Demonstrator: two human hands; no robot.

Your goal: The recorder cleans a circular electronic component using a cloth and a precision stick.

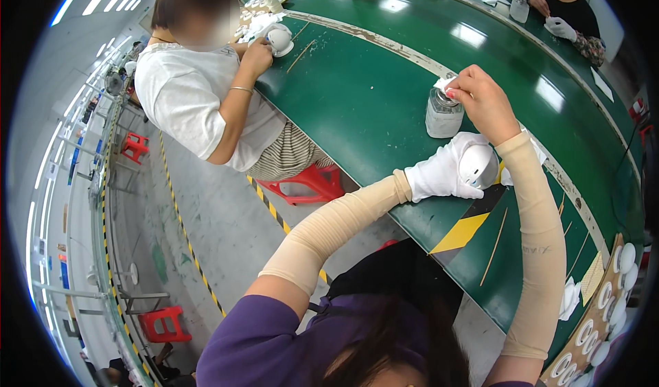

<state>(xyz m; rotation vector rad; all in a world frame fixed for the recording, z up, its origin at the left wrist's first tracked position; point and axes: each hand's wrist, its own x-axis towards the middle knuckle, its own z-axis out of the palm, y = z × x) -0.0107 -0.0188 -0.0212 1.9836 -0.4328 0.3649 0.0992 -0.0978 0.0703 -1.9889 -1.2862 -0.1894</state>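
Note:
My left hand (446, 169), in a white glove, is wrapped round a white, rounded plastic housing (478, 167) with small dark openings. It holds the housing just above the green table. My bare right hand (482, 99) pinches a small white cloth (445, 84) between thumb and fingers, at the metal top of a bottle (443, 116). The bottle is squarish and see-through, with a white label, and stands upright beyond my left hand. Whether the cloth presses on the bottle's top I cannot tell.
Thin wooden sticks (493, 247) and yellow-black tape (467, 232) lie on the table (357, 92). White rings and domes fill a cardboard tray (583, 349) at right. A co-worker (199, 92) at left handles a similar housing (279, 39); another person (573, 16) sits across. Red stools (302, 186) stand nearby.

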